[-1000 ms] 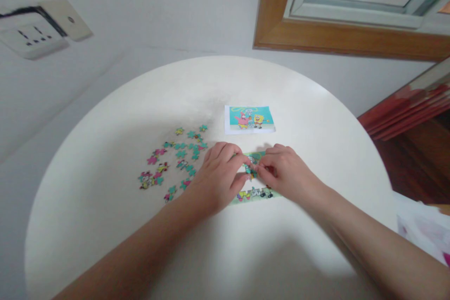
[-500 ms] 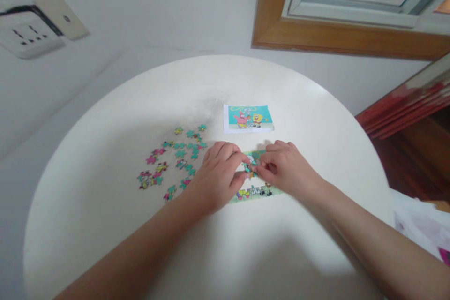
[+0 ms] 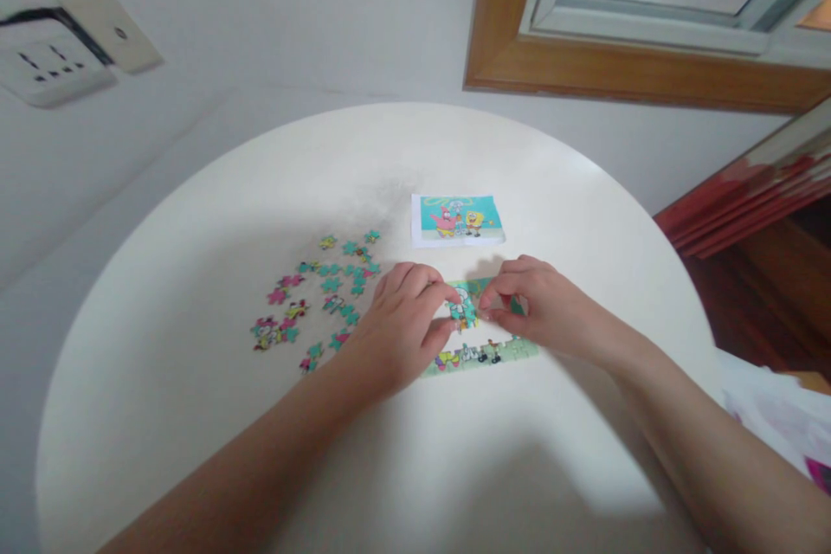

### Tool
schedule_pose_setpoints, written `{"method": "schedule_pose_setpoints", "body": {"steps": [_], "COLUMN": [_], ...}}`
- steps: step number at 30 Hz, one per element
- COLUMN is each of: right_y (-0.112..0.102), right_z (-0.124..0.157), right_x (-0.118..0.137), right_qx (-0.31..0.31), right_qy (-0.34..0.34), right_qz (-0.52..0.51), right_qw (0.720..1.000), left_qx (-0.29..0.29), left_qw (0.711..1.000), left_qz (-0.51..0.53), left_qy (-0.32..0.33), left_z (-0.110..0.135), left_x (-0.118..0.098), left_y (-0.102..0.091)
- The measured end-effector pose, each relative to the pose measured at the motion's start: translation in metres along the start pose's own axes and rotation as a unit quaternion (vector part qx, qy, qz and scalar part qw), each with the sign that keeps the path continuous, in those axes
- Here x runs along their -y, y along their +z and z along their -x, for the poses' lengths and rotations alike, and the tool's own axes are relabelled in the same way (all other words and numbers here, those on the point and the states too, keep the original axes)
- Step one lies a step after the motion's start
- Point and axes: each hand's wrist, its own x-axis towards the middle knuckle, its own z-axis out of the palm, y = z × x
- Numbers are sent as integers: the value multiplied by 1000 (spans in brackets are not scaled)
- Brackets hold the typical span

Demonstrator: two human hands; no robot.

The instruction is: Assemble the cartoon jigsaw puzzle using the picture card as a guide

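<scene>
A partly joined jigsaw puzzle point(image 3: 506, 353) lies flat on the round white table, its green bottom strip showing cartoon legs and feet. In its middle stands a teal column of joined puzzle pieces point(image 3: 463, 310) with a pale figure. My left hand point(image 3: 409, 320) is closed at the column's left side, index finger and thumb touching it. At the column's right edge, my right hand point(image 3: 529, 303) is curled, thumb and index tips close together; anything between them is too small to make out. My hands hide parts of the puzzle's left and right sides.
Several loose puzzle pieces point(image 3: 331, 284), teal, pink and yellow, lie scattered left of my left hand. A printed reference picture point(image 3: 458, 219) lies behind the puzzle. The round table point(image 3: 195, 441) stands near a wall with a socket point(image 3: 52, 61) and a wood-framed window point(image 3: 506, 43).
My right thumb and index have drawn back to the right from the middle pieces, uncovering more of the pale figure. My left hand has stayed almost in place.
</scene>
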Motion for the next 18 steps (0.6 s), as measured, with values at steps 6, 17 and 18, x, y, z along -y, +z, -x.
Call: {"method": "schedule_pose_setpoints", "body": {"steps": [6, 17, 18], "right_y": [2, 2, 1], "right_z": [-2, -2, -1], "right_x": [3, 6, 6], "right_qx": [0, -12, -13], "right_qy": [5, -4, -6], "right_qz": [-3, -7, -10], "right_qw": [1000, 1000, 1000], "left_qx": [0, -2, -3], "left_qw": [1000, 1000, 1000], "left_qz": [5, -1, -1], "left_qy": [0, -1, 1], "left_z": [0, 0, 0], "left_x": [0, 1, 1], "left_y": [0, 0, 0]}}
